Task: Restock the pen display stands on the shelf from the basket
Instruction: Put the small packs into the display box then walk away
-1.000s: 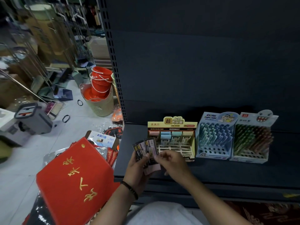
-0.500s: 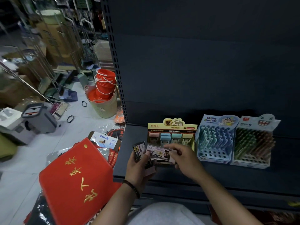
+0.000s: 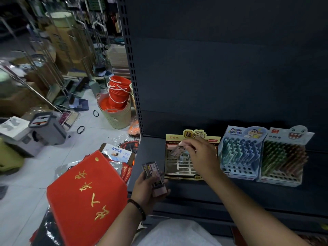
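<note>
The left hand (image 3: 143,190) grips a stack of packs (image 3: 155,176), fingers curled under and thumb along the side. It hangs low and near the body, just in front of the shelf (image 3: 150,154) edge, probably so it can serve as a ready supply within reach of the other hand. The packs are slim, flat, rectangular cases, glossy like thin plastic, with dark tops and pinkish bases.

The right hand (image 3: 200,153) is stretched forward and above the left. Its fingertips pinch a single pack (image 3: 177,150), tilted end-down over the yellow display stand (image 3: 193,137). It seems angled that way to slide into an open slot. The pack is motion-blurred, so how far in it sits cannot be told.

The stand is printed cardboard with an upright header card and a pale grid of mostly empty slots below the right hand. Right of that hand stand a blue stand (image 3: 239,157) and a third stand (image 3: 284,160), both sloped boxes with punched holes and crowded with slender pens. Left of the left hand lies a red mat (image 3: 85,192), fuzzy, with gold characters.
</note>
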The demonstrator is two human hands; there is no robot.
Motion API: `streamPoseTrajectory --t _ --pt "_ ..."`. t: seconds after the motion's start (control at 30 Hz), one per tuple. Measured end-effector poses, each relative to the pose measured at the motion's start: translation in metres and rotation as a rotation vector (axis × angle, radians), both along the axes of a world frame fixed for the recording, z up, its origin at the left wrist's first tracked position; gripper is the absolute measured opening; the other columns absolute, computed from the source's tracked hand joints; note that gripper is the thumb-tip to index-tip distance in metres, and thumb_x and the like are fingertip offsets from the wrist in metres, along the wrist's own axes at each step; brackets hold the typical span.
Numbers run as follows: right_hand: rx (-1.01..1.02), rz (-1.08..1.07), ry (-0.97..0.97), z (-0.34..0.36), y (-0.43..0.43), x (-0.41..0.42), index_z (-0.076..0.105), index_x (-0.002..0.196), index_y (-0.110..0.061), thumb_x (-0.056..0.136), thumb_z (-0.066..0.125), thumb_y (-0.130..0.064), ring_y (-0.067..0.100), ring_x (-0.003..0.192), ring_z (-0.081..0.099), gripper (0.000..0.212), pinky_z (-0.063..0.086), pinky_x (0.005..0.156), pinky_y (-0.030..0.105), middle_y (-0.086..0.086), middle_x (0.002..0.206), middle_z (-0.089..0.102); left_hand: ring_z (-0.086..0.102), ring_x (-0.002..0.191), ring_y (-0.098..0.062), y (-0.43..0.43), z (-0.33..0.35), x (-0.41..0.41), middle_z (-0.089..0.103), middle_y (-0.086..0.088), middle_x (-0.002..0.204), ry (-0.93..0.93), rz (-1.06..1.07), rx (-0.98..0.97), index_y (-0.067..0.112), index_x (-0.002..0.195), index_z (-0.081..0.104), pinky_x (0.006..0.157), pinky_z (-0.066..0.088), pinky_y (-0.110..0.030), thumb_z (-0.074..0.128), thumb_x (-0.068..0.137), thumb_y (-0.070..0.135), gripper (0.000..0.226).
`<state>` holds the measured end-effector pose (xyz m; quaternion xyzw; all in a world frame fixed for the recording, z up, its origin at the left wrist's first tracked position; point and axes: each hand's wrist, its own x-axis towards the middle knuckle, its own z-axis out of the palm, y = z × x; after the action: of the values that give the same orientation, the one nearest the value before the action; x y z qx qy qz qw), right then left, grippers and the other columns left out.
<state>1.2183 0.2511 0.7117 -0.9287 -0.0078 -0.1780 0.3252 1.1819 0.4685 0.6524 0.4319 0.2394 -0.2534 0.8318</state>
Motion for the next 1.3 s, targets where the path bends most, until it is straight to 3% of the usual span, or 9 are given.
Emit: streamPoseTrajectory --t 0.1,0.27,0.63,0.77,0.87,0.97,1.03,1.17,1.3 --pt "-0.12 0.087 -0.005 -0.007 0.01 0.011 0.078 0.112 -0.016 0.1 0.068 -0.012 0.013 0.094 0.064 0.016 0.05 0.083 0.021 -0.001 0.105 0.074 0.069 0.111 -0.04 0.008 -0.004 0.001 0.068 -0.019 0.126 0.009 0.017 0.011 0.014 0.129 0.06 0.086 0.052 -0.074 0.055 0.101 0.002 0.031" --pt "-0.178 0.108 0.041 -0.022 0.016 0.019 0.077 0.116 -0.015 0.102 0.065 -0.014 0.019 0.099 0.066 0.019 0.058 0.088 0.041 0.002 0.106 0.074 0.07 0.11 -0.041 0.012 -0.001 0.006 0.07 -0.017 0.124 -0.021 -0.016 0.021 0.016 0.126 0.062 0.084 0.052 -0.074 0.058 0.101 0.004 0.028" --pt "-0.238 0.13 0.086 -0.028 0.028 0.025 0.076 0.122 -0.012 0.1 0.067 -0.006 0.018 0.096 0.058 0.025 0.055 0.082 0.036 0.002 0.098 0.065 0.071 0.105 -0.04 0.017 0.007 0.014 0.066 -0.02 0.129 -0.023 -0.053 0.027 0.014 0.128 0.06 0.085 0.053 -0.073 0.058 0.101 0.004 0.028" --pt "-0.292 0.08 0.007 -0.033 0.034 0.028 0.078 0.093 -0.009 0.093 0.076 -0.008 0.023 0.087 0.063 0.002 0.057 0.073 0.038 0.004 0.089 0.067 0.072 0.104 -0.04 0.017 0.005 0.016 0.065 -0.02 0.131 -0.014 -0.06 0.025 0.015 0.129 0.06 0.082 0.055 -0.068 0.058 0.101 0.004 0.029" --pt "-0.39 0.021 -0.021 -0.043 0.033 0.026 0.078 0.082 -0.012 0.085 0.084 -0.013 0.021 0.085 0.061 0.007 0.054 0.07 0.034 0.001 0.087 0.067 0.07 0.108 -0.04 0.016 0.005 0.018 0.066 -0.019 0.128 -0.018 -0.069 0.021 0.016 0.13 0.06 0.081 0.056 -0.067 0.059 0.101 0.005 0.03" --pt "-0.408 -0.009 -0.033 -0.048 0.031 0.025 0.082 0.085 -0.015 0.086 0.084 -0.019 0.023 0.09 0.057 0.004 0.055 0.073 0.042 0.0 0.091 0.063 0.069 0.109 -0.041 0.016 0.005 0.018 0.067 -0.018 0.125 -0.024 -0.076 0.015 0.016 0.128 0.061 0.082 0.056 -0.066 0.059 0.101 0.005 0.029" --pt "-0.409 -0.008 -0.045 -0.044 0.031 0.021 0.081 0.092 -0.017 0.088 0.081 -0.023 0.022 0.094 0.057 0.007 0.054 0.077 0.039 0.0 0.098 0.06 0.069 0.107 -0.04 0.014 0.006 0.018 0.07 -0.018 0.12 -0.042 -0.087 0.032 0.015 0.127 0.062 0.081 0.057 -0.064 0.059 0.101 0.005 0.028" --pt "-0.232 -0.038 0.081 -0.028 0.038 -0.004 0.07 0.099 -0.023 0.1 0.065 -0.028 0.011 0.087 0.058 0.007 0.044 0.07 0.02 -0.006 0.104 0.058 0.07 0.096 -0.032 0.011 0.007 0.021 0.073 -0.016 0.114 -0.105 -0.081 0.083 0.017 0.128 0.063 0.068 0.059 -0.043 0.06 0.101 0.009 0.029" --pt "0.332 -0.074 0.467 -0.028 0.05 -0.035 0.069 0.093 -0.03 0.096 0.071 -0.041 0.008 0.081 0.069 0.012 0.062 0.073 0.035 -0.009 0.089 0.07 0.071 0.098 -0.029 -0.002 0.014 0.025 0.073 -0.015 0.116 -0.121 -0.056 0.012 0.015 0.129 0.061 0.069 0.061 -0.04 0.055 0.102 0.006 0.029"
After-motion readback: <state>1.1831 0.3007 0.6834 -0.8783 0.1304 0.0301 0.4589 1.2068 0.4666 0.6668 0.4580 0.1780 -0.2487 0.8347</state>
